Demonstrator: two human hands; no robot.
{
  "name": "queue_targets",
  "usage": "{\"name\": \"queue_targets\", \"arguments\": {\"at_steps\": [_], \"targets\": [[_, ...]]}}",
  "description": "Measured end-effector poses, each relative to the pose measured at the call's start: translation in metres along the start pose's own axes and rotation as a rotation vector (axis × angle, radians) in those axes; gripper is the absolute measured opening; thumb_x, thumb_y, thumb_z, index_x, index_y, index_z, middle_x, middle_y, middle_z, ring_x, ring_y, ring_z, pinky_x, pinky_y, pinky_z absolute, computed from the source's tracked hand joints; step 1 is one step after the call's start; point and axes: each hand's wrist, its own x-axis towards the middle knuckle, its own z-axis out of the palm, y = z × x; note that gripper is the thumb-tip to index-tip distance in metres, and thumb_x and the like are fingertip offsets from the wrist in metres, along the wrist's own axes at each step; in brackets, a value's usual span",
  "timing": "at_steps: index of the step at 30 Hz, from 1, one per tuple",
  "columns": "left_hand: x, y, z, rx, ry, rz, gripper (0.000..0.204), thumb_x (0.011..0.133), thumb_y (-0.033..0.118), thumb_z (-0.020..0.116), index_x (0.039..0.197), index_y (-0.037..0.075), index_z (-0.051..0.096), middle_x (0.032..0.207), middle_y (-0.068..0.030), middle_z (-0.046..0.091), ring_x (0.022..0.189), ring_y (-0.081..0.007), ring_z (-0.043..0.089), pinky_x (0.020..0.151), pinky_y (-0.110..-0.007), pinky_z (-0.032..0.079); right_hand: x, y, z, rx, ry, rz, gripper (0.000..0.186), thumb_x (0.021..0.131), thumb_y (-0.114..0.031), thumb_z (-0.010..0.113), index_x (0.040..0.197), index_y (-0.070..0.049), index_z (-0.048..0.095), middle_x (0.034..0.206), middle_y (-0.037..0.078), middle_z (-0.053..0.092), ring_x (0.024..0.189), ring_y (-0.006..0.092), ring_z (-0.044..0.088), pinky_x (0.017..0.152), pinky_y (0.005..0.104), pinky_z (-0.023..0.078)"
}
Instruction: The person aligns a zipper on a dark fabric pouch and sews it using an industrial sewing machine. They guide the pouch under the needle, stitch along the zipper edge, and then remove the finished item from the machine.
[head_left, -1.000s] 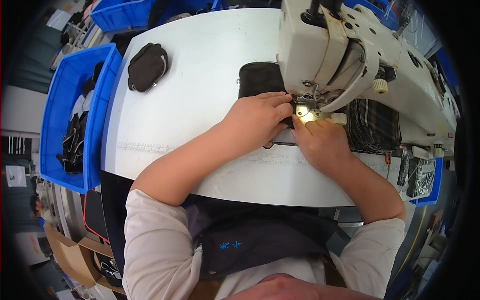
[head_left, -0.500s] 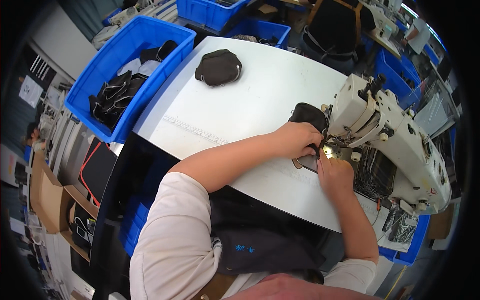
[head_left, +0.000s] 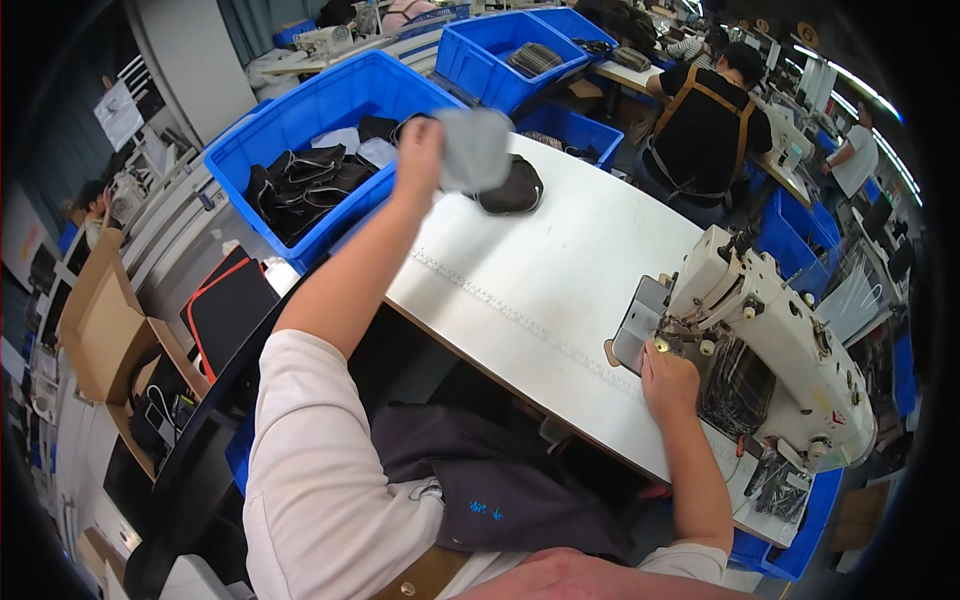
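My left hand point(head_left: 419, 160) is raised over the table's far left, beside the blue bin. It is closed on a rounded grey fabric piece point(head_left: 475, 150), blurred by motion. Partly behind that piece, a dark rounded fabric pouch point(head_left: 515, 190) lies on the white table point(head_left: 540, 260). My right hand point(head_left: 672, 382) stays low at the sewing machine point(head_left: 765, 320), its fingers bent together at the near edge of the grey metal plate point(head_left: 640, 318) by the needle. Whatever its fingertips pinch, if anything, is too small to make out.
A blue bin point(head_left: 330, 90) with dark and pale fabric pieces adjoins the table's left edge. A dark plastic-wrapped bundle point(head_left: 738, 385) sits under the machine's arm. An open cardboard box point(head_left: 105, 320) stands left. A co-worker point(head_left: 705, 135) sits beyond the table.
My left hand has left the needle area and swung up and left with the grey piece. The dark piece under the machine is gone from there. My right hand stays by the needle; the view has shifted.
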Motion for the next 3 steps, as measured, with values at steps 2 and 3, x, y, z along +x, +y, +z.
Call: {"name": "queue_targets", "arguments": {"at_steps": [2,3], "targets": [[0.041,0.022,-0.032,-0.185,0.197,-0.187,0.043,0.110,0.041,0.051,0.141,0.011,0.052,0.130,-0.0061,0.062,0.119,-0.0194,0.058,0.107,-0.037,0.043,-0.005,0.004,0.002,0.001,-0.029,0.017,0.020,0.097,-0.022,0.067,0.111,-0.009,0.073,0.071,0.008,0.067,0.065,0.0281,0.067,0.062,0.0447,0.051],[0.057,0.020,-0.060,-0.107,0.191,-0.279,0.056,0.105,0.056,0.054,0.147,0.019,0.047,0.147,-0.0072,0.052,0.131,-0.0232,0.052,0.118,-0.060,0.031,-0.004,0.002,0.002,0.018,-0.039,0.019,0.021,0.097,-0.023,0.068,0.113,-0.009,0.073,0.072,0.008,0.067,0.066,0.0287,0.067,0.062,0.0445,0.052]]}}
